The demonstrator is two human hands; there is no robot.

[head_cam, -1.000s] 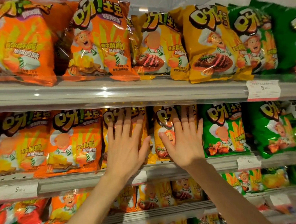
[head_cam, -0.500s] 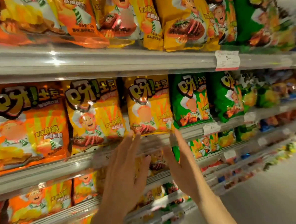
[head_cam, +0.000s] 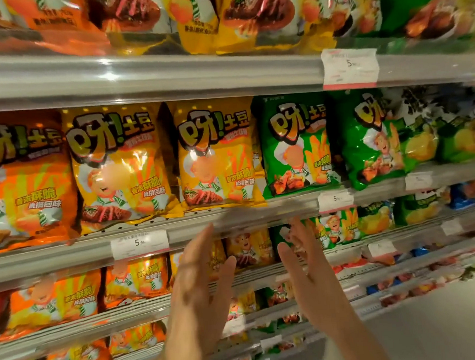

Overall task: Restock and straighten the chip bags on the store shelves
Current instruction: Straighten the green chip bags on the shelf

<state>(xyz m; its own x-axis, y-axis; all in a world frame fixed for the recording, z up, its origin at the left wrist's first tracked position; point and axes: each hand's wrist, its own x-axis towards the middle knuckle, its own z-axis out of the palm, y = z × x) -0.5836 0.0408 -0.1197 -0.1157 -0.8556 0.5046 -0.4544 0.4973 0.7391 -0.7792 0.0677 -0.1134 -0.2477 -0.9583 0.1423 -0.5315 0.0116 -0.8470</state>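
Two yellow chip bags (head_cam: 121,164) (head_cam: 215,159) stand upright side by side on the middle shelf (head_cam: 233,221), with an orange bag (head_cam: 22,179) to their left and green bags (head_cam: 295,145) (head_cam: 370,141) to their right. My left hand (head_cam: 198,290) and my right hand (head_cam: 308,264) hover below that shelf's front rail, palms facing each other, fingers straight. Neither hand touches a bag. Both are blurred by motion.
The upper shelf (head_cam: 168,72) holds more orange, yellow and green bags and a price tag (head_cam: 349,67). Lower shelves (head_cam: 100,319) carry smaller bags of the same brand. Price tags (head_cam: 139,244) (head_cam: 335,200) sit on the rails. The aisle floor (head_cam: 448,320) lies at the lower right.
Both hands have come off the yellow bags and dropped below the middle shelf's rail. The view has moved closer and turned right along the aisle.
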